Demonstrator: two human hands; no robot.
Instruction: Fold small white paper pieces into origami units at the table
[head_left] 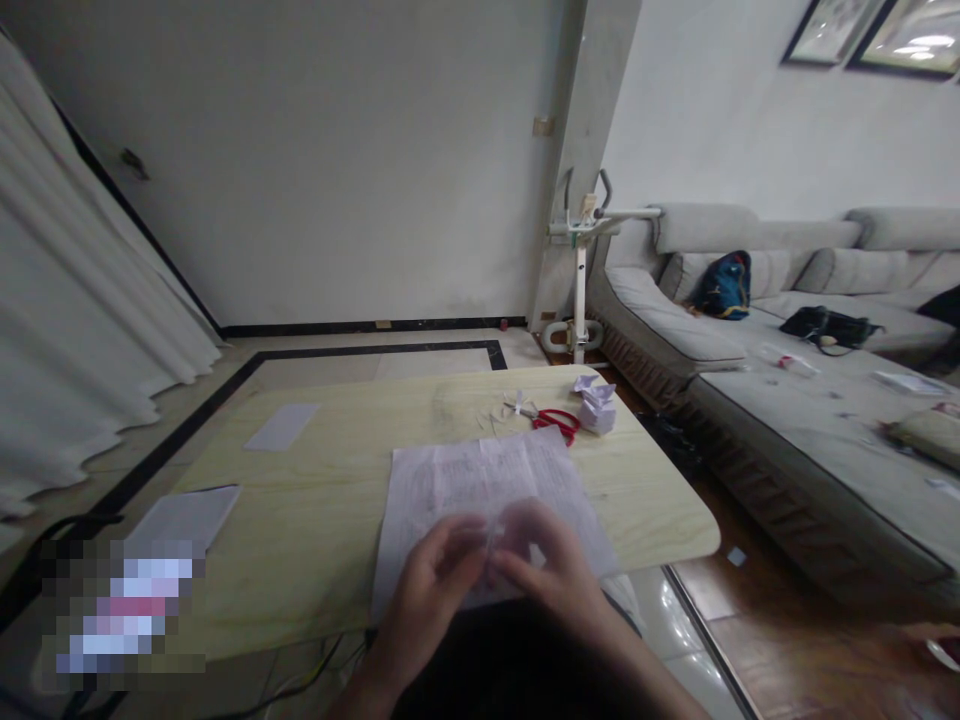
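Note:
My left hand (442, 572) and my right hand (546, 560) meet over the near part of a large creased printed sheet (442, 480) on the table. Thumbs and fingers of both are pinched together around something small and pale, too blurred to name. Beyond the sheet lie scissors with red handles (556, 422), their blades pointing left, beside pale scraps or strands (491, 416). A folded or crumpled white paper piece (598, 408) stands to the right of the scissors.
The light wooden table (315, 540) has a rounded right corner. A small white sheet (283, 427) and a stack of papers (184, 515) lie on its left. A grey sofa (787, 400) and a white exercise machine (580, 290) stand beyond; cables (300, 685) hang below.

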